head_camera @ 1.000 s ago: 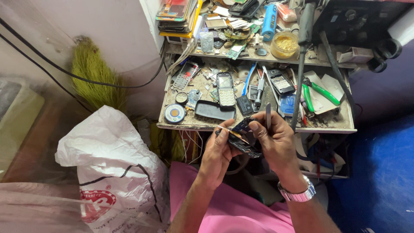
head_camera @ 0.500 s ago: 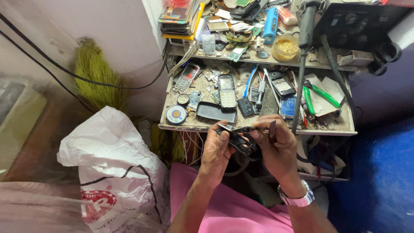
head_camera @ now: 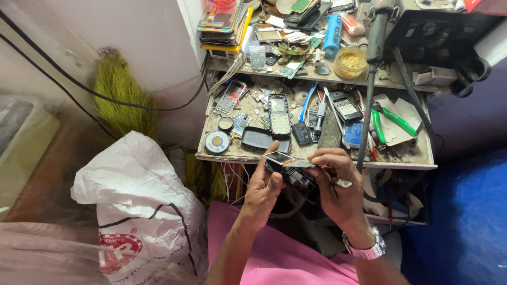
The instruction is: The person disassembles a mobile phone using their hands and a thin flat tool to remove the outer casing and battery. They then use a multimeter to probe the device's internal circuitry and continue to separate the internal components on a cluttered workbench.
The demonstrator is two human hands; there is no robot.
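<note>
My left hand [head_camera: 262, 187] and my right hand [head_camera: 338, 190] hold a small dark opened mobile phone [head_camera: 291, 170] between them, just in front of the cluttered workbench tray [head_camera: 317, 158]. The left thumb rests near the phone's small pale screen at its top left. My right hand grips the phone's right side, and a thin metal tool tip [head_camera: 342, 183] sticks out by its fingers. A metal watch [head_camera: 364, 247] sits on the right wrist.
The tray holds a keypad phone [head_camera: 278, 114], a dark phone cover [head_camera: 258, 139], a round blue tin [head_camera: 217, 142], green-handled pliers [head_camera: 391, 120] and several parts. A shelf above carries stacked phones [head_camera: 222, 24]. A white plastic sack [head_camera: 140, 206] stands left; a green broom [head_camera: 119, 97] leans on the wall.
Both hands have lowered the phone toward my lap and turned it. The dark pointed tool that stood upright in my right hand a second ago no longer sticks up.
</note>
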